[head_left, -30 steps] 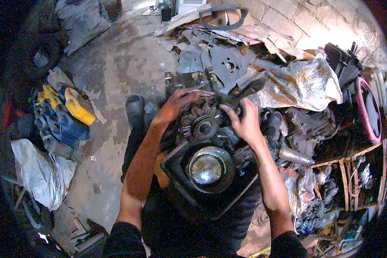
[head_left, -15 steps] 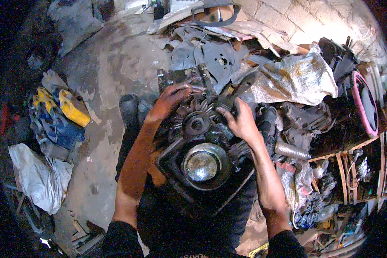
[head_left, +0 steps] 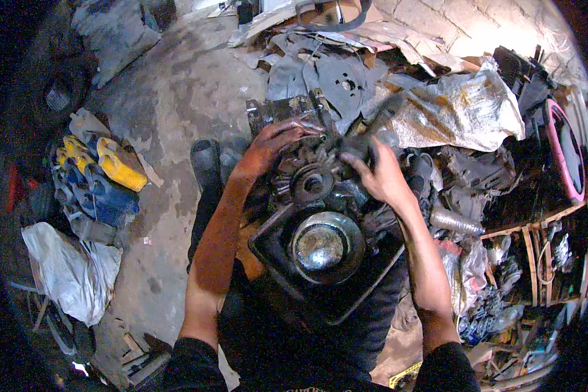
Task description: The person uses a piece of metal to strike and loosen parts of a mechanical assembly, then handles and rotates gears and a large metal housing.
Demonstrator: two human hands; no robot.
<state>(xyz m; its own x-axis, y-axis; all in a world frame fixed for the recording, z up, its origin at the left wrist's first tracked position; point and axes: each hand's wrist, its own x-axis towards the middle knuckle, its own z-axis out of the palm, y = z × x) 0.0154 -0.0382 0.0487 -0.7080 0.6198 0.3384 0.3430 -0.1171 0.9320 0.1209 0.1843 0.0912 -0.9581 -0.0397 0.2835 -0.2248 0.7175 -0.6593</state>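
Observation:
A dark, greasy alternator (head_left: 313, 185) with a finned fan and a round pulley is between my hands, at the middle of the view. My left hand (head_left: 282, 140) curls over its far left edge, fingers bent across the top. On the other side, my right hand (head_left: 387, 173) is closed around a dark, blurred object, its thumb pointing toward the alternator. What that object is I cannot make out. Nearer to me, a round metal bowl (head_left: 321, 249) with a shiny bottom sits in a black square tray (head_left: 336, 313) over my lap.
A stained silvery sack (head_left: 460, 114) and dark sheet parts (head_left: 343, 85) lie beyond my hands. To the left are a blue and yellow plastic piece (head_left: 119, 166) and a white sack (head_left: 72, 271) on the concrete floor. Right stand wooden shelving (head_left: 532, 261) and a pink-rimmed oval (head_left: 564, 151).
The whole scene has shifted slightly right in the view. Both hands stay at the alternator. The dark object at my right hand is blurred by motion.

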